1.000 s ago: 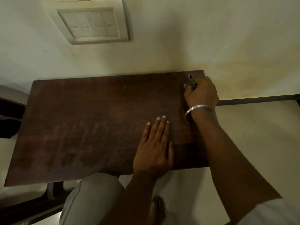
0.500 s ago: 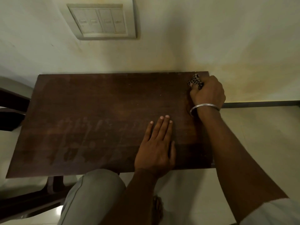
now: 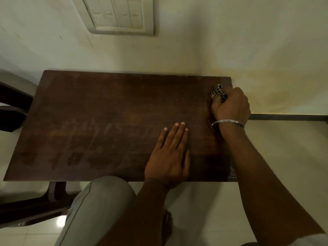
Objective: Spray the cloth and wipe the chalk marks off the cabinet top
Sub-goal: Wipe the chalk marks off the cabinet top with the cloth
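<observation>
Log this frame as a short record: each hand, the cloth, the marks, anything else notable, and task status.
Right hand: grips the bunched patterned cloth at the far right corner of the cabinet top
Left hand: flat, palm down, near the front edge
Marks: faint pale smears left of centre, apart from the cloth
Right wrist: metal bangle
Wall: switch panel
Status: wiping unfinished

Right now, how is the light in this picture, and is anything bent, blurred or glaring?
Head view: dim, warm light; the chalk marks are faint on the dark cabinet top; wide-angle bending tilts the switch plate; one glare spot on the floor; the cloth in the right hand looks slightly blurred.
</observation>
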Motion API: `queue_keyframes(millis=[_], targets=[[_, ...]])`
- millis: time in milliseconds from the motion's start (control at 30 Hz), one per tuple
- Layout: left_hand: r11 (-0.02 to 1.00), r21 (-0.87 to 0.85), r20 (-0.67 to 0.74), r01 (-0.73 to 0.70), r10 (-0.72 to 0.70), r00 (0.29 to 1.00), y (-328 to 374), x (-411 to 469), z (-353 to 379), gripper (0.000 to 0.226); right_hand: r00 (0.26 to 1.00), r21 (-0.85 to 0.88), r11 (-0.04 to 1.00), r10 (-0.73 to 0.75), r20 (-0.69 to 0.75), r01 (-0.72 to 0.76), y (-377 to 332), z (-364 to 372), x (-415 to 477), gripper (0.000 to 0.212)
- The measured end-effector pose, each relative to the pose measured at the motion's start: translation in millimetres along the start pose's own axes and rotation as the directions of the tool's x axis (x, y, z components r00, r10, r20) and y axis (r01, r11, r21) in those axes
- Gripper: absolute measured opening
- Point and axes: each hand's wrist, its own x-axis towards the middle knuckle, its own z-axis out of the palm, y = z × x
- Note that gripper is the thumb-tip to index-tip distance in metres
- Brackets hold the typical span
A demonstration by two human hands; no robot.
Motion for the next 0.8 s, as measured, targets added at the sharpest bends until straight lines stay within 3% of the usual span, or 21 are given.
queue_keyframes(millis=[300,567,800], targets=[[1.000,0.013,0.000,-0.011,0.011,1.000,-0.3,-0.6,-0.6,0.061,1.000,0.026,0.999,0.029,0.012,-0.030,-8.9,8.0,39.9,0.024],[1.000,0.020,-0.006,-0.012,0.013,1.000,-0.4,-0.5,1.2,0.061,0.999,0.004,1.000,-0.031,0.028,0.031,24.6,-12.1,-47.7,0.029],[1.000,0.013,-0.030,-0.024,0.024,0.999,-0.2,-1.2,-0.2,0.062,0.999,0.006,0.999,0.043,0.027,-0.044,12.8,-11.0,-17.3,0.032]])
